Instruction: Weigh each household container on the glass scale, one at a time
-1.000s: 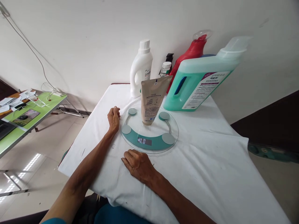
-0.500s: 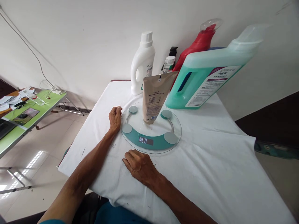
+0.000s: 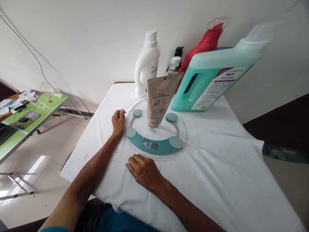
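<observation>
A round glass weighing scale point(image 3: 166, 150) lies on the white-covered table, its small display point(image 3: 150, 145) lit. Upright on the scale stands a beige squeeze tube point(image 3: 158, 100), cap down, with fine print on its face. My left hand point(image 3: 118, 122) rests on the cloth by the scale's left edge, fingers curled in and nothing seen in them. In front of the scale, my right hand point(image 3: 144, 170) lies on the cloth with its fingers folded, also holding nothing. Neither hand touches the tube.
Behind the scale stand a white detergent bottle point(image 3: 147, 64), a clear bottle with a white cap point(image 3: 174, 66), a red bottle point(image 3: 202, 43) and a large green jug point(image 3: 212, 77). A green desk point(image 3: 45, 111) with papers is at the far left.
The view has shifted very slightly. Both hands, the tube and the scale stay in place.
</observation>
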Demonstrator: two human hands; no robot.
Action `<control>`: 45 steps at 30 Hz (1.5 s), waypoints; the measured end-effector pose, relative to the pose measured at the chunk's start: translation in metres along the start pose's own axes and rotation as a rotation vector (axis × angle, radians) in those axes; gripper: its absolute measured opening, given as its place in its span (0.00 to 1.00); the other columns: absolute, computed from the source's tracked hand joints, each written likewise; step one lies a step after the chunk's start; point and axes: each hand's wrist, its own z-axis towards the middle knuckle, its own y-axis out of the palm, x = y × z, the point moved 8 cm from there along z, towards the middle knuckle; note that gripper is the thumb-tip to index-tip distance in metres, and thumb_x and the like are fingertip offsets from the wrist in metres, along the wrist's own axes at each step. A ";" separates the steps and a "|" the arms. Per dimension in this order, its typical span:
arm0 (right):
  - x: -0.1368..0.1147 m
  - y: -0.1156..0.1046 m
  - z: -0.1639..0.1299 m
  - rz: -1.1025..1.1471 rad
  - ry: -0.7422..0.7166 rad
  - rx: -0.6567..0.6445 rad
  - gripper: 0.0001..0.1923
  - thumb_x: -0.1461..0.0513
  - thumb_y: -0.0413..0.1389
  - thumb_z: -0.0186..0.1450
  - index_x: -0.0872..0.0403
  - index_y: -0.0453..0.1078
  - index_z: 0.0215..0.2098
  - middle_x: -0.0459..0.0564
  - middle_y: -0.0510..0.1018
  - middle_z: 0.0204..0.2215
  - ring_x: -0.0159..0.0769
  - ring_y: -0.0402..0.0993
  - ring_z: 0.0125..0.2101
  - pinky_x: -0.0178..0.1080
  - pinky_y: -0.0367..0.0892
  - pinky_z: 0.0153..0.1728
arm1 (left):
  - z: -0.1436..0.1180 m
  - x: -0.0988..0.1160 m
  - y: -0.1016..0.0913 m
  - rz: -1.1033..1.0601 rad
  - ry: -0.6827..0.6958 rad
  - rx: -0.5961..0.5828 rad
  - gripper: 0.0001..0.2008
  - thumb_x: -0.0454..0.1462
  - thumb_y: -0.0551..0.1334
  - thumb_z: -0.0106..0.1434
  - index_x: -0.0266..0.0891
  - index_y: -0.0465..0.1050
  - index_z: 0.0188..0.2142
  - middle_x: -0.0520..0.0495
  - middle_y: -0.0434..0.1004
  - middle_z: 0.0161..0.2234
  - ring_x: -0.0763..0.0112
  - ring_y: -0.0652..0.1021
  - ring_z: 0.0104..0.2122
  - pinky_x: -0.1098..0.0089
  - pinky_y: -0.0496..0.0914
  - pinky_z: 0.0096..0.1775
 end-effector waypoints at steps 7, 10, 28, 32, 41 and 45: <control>0.000 -0.001 0.000 -0.004 -0.006 0.006 0.12 0.68 0.55 0.71 0.52 0.64 0.29 0.43 0.68 0.24 0.32 0.64 0.25 0.37 0.55 0.24 | 0.000 0.000 0.000 -0.011 0.003 -0.006 0.19 0.51 0.58 0.71 0.39 0.73 0.33 0.53 0.65 0.23 0.72 0.66 0.24 0.69 0.64 0.31; -0.001 -0.001 0.000 -0.001 -0.008 0.008 0.13 0.68 0.54 0.71 0.52 0.63 0.29 0.43 0.67 0.24 0.31 0.64 0.25 0.37 0.55 0.24 | 0.000 0.000 0.000 -0.004 0.003 -0.009 0.19 0.51 0.59 0.70 0.39 0.73 0.33 0.53 0.65 0.23 0.72 0.66 0.24 0.69 0.63 0.31; 0.000 0.002 -0.001 -0.005 -0.001 -0.012 0.12 0.68 0.55 0.71 0.51 0.62 0.30 0.42 0.68 0.24 0.32 0.64 0.25 0.37 0.54 0.24 | -0.001 0.001 -0.001 0.000 -0.008 0.004 0.17 0.49 0.58 0.70 0.39 0.73 0.32 0.53 0.65 0.23 0.73 0.66 0.24 0.69 0.64 0.31; 0.000 0.002 -0.001 0.000 0.003 -0.023 0.13 0.68 0.55 0.71 0.51 0.62 0.30 0.42 0.67 0.24 0.32 0.64 0.25 0.37 0.54 0.24 | -0.001 0.001 -0.002 -0.002 -0.008 0.008 0.16 0.48 0.58 0.70 0.39 0.74 0.33 0.54 0.66 0.23 0.73 0.66 0.24 0.69 0.64 0.30; 0.001 0.002 -0.001 0.000 0.003 -0.024 0.12 0.68 0.55 0.71 0.52 0.62 0.30 0.42 0.67 0.24 0.31 0.64 0.25 0.36 0.54 0.24 | -0.002 0.001 -0.001 0.003 -0.017 0.002 0.18 0.49 0.58 0.71 0.39 0.73 0.33 0.54 0.66 0.23 0.72 0.66 0.24 0.69 0.64 0.31; 0.001 0.004 -0.002 0.000 0.003 -0.032 0.12 0.68 0.56 0.71 0.52 0.62 0.30 0.42 0.68 0.24 0.31 0.65 0.25 0.37 0.54 0.25 | -0.003 0.011 -0.011 0.003 0.027 0.058 0.18 0.52 0.60 0.69 0.39 0.72 0.35 0.51 0.69 0.27 0.71 0.70 0.28 0.68 0.67 0.34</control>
